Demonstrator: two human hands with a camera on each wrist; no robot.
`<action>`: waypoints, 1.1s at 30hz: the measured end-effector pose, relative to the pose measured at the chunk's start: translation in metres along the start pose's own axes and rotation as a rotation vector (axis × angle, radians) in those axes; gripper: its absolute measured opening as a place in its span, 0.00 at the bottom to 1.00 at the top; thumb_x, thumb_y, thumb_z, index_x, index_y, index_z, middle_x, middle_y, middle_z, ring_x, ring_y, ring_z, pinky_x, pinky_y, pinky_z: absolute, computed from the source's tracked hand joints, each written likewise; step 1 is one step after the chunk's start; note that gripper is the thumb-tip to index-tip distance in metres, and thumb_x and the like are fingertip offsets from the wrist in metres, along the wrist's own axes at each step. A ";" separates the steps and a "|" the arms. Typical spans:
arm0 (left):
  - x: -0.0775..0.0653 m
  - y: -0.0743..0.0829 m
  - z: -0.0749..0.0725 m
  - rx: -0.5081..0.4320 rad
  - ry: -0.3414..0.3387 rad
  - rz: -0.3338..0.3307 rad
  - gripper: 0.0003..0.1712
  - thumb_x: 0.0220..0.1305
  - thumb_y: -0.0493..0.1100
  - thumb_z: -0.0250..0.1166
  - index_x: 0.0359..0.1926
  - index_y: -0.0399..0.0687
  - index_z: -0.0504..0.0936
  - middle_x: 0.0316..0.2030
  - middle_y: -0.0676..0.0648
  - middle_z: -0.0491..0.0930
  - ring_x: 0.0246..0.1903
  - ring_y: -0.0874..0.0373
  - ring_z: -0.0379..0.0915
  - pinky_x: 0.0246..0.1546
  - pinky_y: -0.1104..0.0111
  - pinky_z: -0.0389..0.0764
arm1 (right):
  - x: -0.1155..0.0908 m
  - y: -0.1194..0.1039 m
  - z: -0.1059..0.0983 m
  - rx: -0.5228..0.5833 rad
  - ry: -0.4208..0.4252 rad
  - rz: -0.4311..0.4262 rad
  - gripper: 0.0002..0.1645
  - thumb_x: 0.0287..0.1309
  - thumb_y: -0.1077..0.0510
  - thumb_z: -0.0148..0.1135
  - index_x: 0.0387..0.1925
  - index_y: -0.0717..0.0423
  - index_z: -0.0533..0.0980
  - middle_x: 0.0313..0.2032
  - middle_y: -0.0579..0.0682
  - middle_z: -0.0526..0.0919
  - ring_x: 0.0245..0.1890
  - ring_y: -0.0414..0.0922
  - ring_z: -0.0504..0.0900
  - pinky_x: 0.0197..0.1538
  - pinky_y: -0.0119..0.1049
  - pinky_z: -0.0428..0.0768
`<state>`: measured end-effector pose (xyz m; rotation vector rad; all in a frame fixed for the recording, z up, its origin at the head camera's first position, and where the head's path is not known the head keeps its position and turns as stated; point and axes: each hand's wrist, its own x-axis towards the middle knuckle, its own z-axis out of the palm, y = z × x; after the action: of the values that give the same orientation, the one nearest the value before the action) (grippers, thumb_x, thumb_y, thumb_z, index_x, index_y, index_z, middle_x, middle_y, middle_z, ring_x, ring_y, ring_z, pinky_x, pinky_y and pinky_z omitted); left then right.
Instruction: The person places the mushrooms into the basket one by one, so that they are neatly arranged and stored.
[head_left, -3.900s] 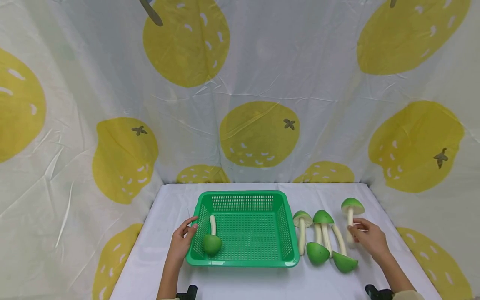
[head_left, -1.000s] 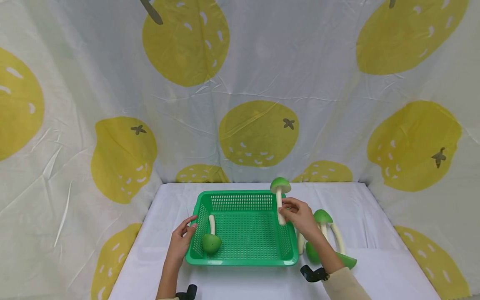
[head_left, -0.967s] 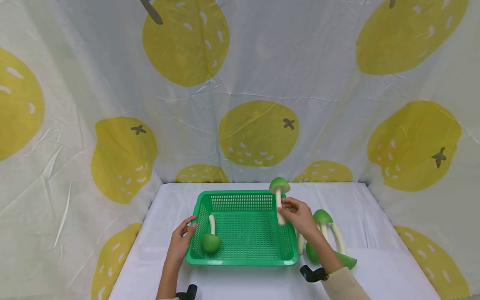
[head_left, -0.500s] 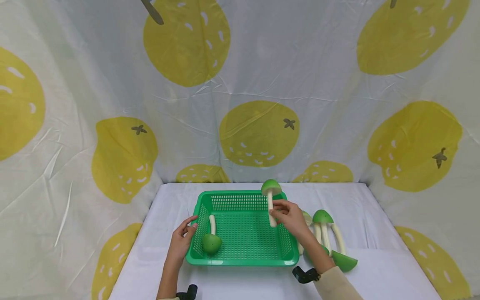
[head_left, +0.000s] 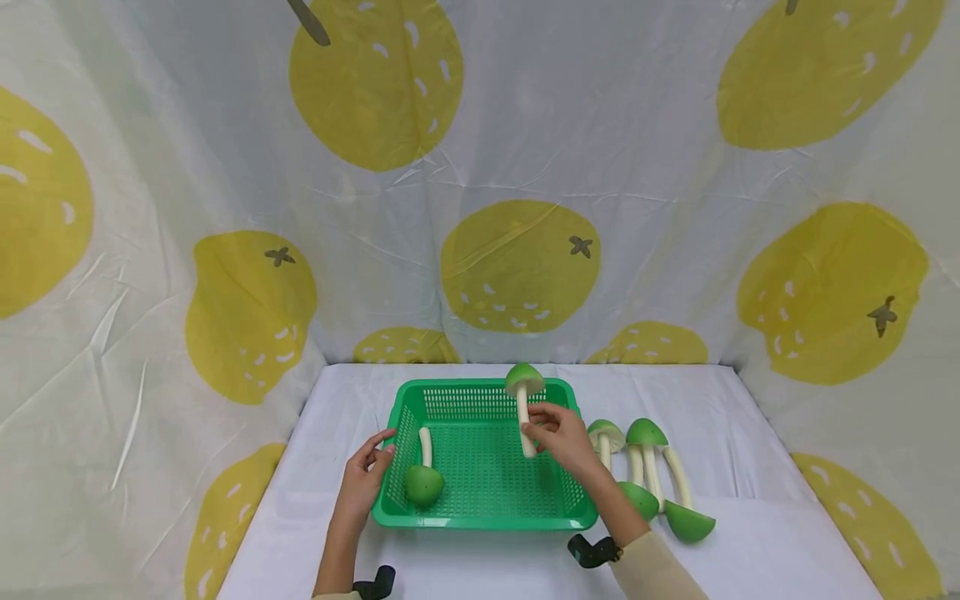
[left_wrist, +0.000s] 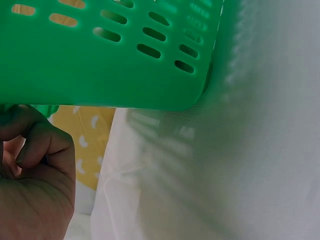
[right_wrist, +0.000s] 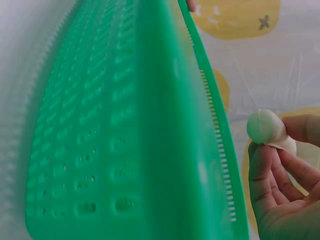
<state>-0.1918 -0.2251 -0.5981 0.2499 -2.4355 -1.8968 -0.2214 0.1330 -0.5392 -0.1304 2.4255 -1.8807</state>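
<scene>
Head view, right hand (head_left: 566, 437) pinching held mushroom (head_left: 522, 410) over basket (head_left: 483, 523), left hand (head_left: 363, 477) touching its rim, fingers' closure I cannot tell, four loose mushrooms (head_left: 647, 432) toward right edge of desk (head_left: 750, 467)

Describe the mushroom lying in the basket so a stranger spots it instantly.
On the white table sits a green basket. At its left side lies a mushroom, cap toward the viewer. It alone rests inside: the right hand holds another mushroom, while the other mushrooms lie outside.

The head view looks forward and down over the table (head_left: 480, 567); left and right wrist views hug the basket (head_left: 483, 523), which all three share.
</scene>
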 end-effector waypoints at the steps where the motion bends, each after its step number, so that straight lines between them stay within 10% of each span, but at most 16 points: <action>1: 0.000 0.000 0.000 0.004 0.001 0.001 0.21 0.76 0.54 0.62 0.66 0.62 0.79 0.31 0.44 0.75 0.32 0.57 0.72 0.34 0.69 0.77 | -0.001 0.000 0.002 0.004 -0.006 -0.004 0.25 0.67 0.62 0.67 0.63 0.67 0.76 0.49 0.63 0.83 0.37 0.40 0.84 0.30 0.36 0.84; 10: 0.000 0.000 0.001 -0.008 0.001 -0.023 0.23 0.74 0.57 0.63 0.66 0.63 0.79 0.35 0.43 0.78 0.36 0.56 0.75 0.35 0.70 0.80 | -0.001 0.000 0.021 0.016 -0.028 0.001 0.23 0.64 0.59 0.71 0.59 0.62 0.80 0.45 0.58 0.85 0.38 0.44 0.85 0.37 0.57 0.86; 33: 0.000 -0.002 0.000 -0.061 -0.005 -0.035 0.24 0.74 0.55 0.63 0.68 0.62 0.79 0.32 0.46 0.75 0.30 0.59 0.73 0.30 0.71 0.79 | 0.009 0.012 0.064 0.000 -0.114 -0.004 0.21 0.64 0.60 0.70 0.56 0.64 0.81 0.41 0.57 0.85 0.34 0.43 0.85 0.35 0.55 0.87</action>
<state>-0.1919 -0.2253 -0.6000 0.2876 -2.3865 -1.9844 -0.2238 0.0737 -0.5663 -0.2368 2.3524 -1.8215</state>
